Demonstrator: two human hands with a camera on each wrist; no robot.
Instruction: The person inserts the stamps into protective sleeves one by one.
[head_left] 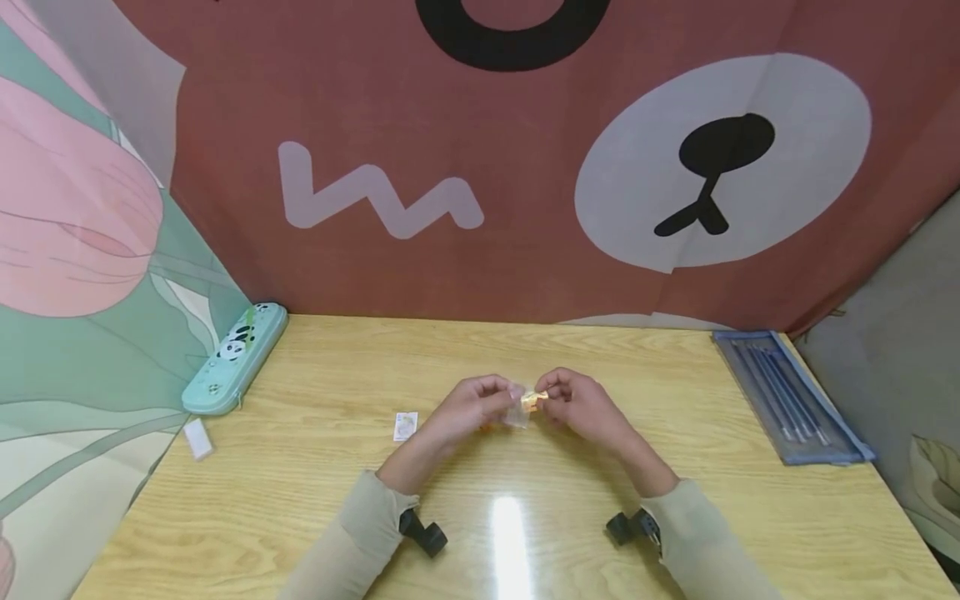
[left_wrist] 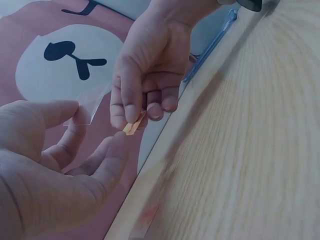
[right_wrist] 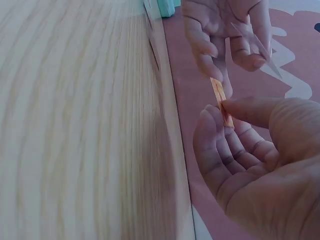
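My left hand (head_left: 468,408) pinches a small clear plastic sheet (left_wrist: 90,106) between thumb and finger. Opposite it, my right hand (head_left: 588,408) holds a small flat orange-gold piece (right_wrist: 223,104) between thumb and fingers. In the right wrist view, the far end of that piece meets the left fingertips. Both hands are close together above the middle of the table, and the plastic overlaps the orange piece in the head view. Just left of the left forearm lies a small white printed square (head_left: 406,427). Partly hidden by the left hand, a flat piece with a reddish patch (left_wrist: 146,219) lies on the table.
A mint panda pencil case (head_left: 236,358) stands at the back left of the wooden table (head_left: 337,358), with a white eraser (head_left: 198,439) in front of it. A blue zip pouch (head_left: 791,396) with several pens lies at the right edge. Printed cloth walls surround the back and sides.
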